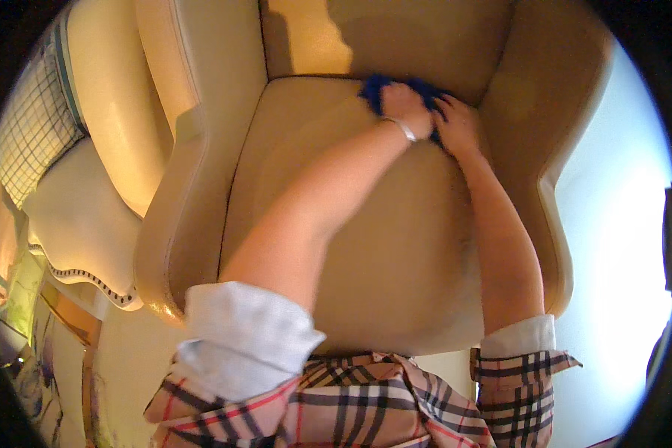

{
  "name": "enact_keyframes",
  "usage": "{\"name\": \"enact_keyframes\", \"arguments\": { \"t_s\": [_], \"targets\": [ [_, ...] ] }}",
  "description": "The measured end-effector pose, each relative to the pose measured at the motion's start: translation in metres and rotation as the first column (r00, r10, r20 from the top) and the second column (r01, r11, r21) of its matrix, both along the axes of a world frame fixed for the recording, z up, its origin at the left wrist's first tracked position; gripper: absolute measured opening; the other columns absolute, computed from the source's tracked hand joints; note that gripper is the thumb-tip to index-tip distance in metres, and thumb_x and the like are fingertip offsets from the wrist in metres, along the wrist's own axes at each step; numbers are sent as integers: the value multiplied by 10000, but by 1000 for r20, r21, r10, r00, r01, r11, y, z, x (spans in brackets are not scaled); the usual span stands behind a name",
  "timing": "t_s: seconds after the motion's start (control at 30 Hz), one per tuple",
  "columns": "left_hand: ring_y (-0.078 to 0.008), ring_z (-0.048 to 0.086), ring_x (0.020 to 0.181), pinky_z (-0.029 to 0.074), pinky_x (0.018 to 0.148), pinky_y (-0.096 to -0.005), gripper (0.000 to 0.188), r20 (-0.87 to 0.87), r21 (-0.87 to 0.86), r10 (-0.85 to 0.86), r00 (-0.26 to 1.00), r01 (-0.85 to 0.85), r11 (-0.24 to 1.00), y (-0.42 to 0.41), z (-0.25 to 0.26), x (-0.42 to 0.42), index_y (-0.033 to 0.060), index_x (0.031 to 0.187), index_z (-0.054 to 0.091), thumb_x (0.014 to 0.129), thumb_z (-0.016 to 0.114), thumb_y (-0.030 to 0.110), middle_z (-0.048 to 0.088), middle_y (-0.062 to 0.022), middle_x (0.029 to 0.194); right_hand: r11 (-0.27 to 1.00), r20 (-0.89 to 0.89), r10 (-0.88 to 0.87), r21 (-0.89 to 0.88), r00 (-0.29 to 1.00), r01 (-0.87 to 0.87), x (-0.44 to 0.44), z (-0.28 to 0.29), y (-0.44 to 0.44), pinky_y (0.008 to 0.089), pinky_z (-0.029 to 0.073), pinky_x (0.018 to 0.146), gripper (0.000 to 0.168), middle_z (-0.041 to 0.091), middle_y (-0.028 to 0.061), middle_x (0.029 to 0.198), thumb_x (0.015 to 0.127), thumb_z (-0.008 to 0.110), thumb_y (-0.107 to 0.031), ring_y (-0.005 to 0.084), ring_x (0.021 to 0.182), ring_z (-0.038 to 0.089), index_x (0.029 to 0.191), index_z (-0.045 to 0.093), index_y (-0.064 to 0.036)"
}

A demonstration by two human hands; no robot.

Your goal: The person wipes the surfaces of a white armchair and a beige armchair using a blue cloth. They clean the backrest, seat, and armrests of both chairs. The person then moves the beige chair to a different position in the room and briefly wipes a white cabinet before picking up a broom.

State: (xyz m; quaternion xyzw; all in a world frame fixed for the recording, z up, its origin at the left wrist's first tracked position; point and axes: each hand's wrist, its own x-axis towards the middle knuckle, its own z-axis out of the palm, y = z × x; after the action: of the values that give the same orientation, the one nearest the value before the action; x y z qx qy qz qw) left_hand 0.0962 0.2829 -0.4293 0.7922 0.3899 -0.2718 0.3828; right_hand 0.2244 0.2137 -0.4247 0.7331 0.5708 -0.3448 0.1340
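Observation:
A dark blue cloth (374, 93) lies bunched at the back right of a tan upholstered armchair's seat (313, 162), against the seam below the backrest (425, 45). My left hand (406, 106), with a pale band at the wrist, is closed on the cloth and presses it to the seat. Close beside it, my right hand (460, 126) has its fingers bent over the cloth's right edge, near the right armrest (523, 123). Blur hides whether those fingers grip the cloth or only rest on it.
The chair's left armrest (170, 224) rises beside my left forearm. Further left stands a cream seat (84, 213) with a studded edge and a checked cushion (28, 120). Bright light falls on the pale surface (610, 224) to the right.

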Motion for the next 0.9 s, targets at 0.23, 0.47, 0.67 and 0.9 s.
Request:
{"name": "enact_keyframes", "arguments": {
  "t_s": [0.23,0.47,0.67,0.9],
  "targets": [
    [-322,415,1159,290,974,-472,419,194,63,78,978,-92,994,-41,-5,44,90,1145,580,851,426,346,519,-141,1193,955,286,159,-288,945,-74,32,10,-22,487,283,1029,420,388,88,1377,906,400,-313,323,1265,339,1255,500,-101],
    [-333,543,995,455,844,-435,302,13,25,-139,990,139,990,54,-24,-101,50,1015,609,855,423,227,581,-158,1049,953,36,24,-301,999,-12,-112,5,53,549,218,1043,539,245,85,1463,911,314,-424,365,1332,215,1382,325,-161],
    [-299,569,1000,447,861,-392,284,-338,130,-293,895,353,927,93,6,-200,20,1012,606,852,410,149,598,-148,1063,972,-273,1,-227,962,-66,-213,23,85,519,148,1076,508,227,59,1471,911,305,-420,362,1348,153,1377,346,-222],
    [-306,618,943,499,763,-382,244,-478,-279,-540,693,463,841,94,66,-164,50,911,692,732,553,140,643,-156,1022,950,-429,101,-225,898,-215,-195,70,72,527,158,1069,505,242,101,1459,912,322,-398,391,1341,156,1373,358,-195]
  ]
}}
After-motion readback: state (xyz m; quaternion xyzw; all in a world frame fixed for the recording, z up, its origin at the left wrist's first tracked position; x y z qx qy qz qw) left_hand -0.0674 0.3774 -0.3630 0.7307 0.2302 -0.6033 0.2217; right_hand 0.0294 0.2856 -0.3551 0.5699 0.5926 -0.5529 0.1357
